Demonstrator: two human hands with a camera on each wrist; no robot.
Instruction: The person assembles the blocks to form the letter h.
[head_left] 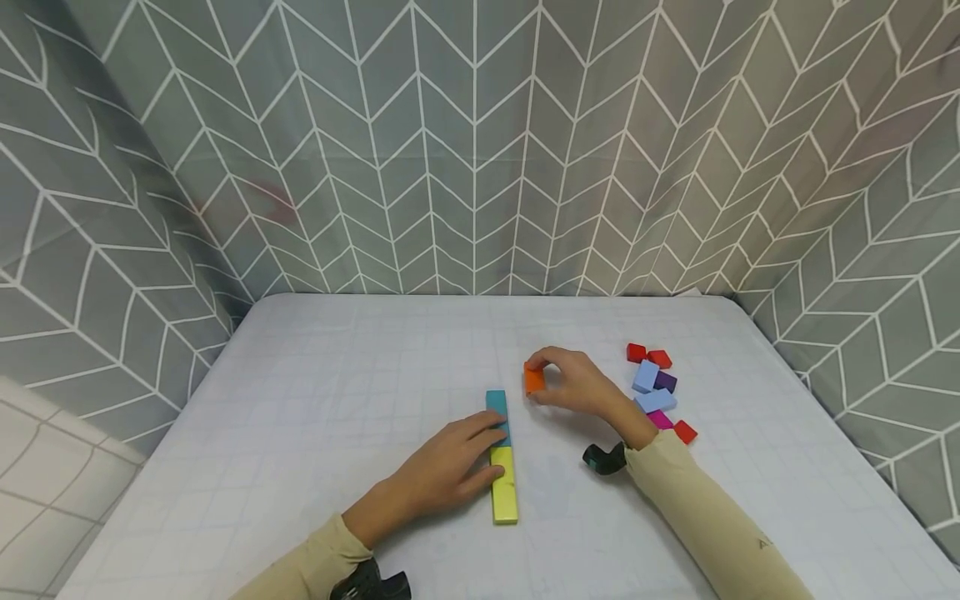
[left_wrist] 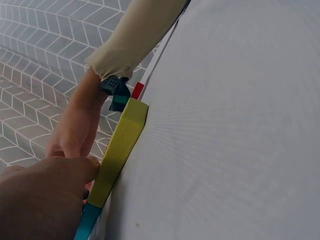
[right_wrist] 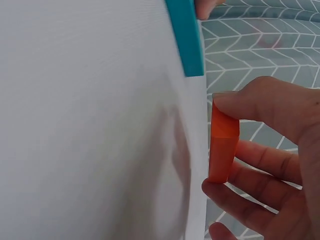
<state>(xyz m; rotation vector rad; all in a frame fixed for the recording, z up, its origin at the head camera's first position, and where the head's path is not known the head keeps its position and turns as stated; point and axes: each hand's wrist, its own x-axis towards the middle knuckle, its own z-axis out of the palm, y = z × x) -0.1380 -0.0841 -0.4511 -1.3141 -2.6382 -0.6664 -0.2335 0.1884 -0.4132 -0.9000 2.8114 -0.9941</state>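
My right hand (head_left: 577,383) pinches an orange block (head_left: 535,380) between thumb and fingertips, just right of the row's far end. In the right wrist view the orange block (right_wrist: 223,145) is held by its two ends. A teal block (head_left: 496,401) and a yellow block (head_left: 504,492) lie end to end in a straight row on the table. My left hand (head_left: 453,462) rests on this row, its fingers stretched across the teal block and its thumb on the yellow block. Part of the teal block is hidden under those fingers.
Right of the right hand lies a loose group of blocks: several red blocks (head_left: 660,358), light blue blocks (head_left: 646,377), a purple block (head_left: 665,382) and a magenta block (head_left: 660,419). The white table (head_left: 337,358) ends at a patterned curtain (head_left: 450,167). Black wrist-worn devices (head_left: 604,459) sit by both cuffs.
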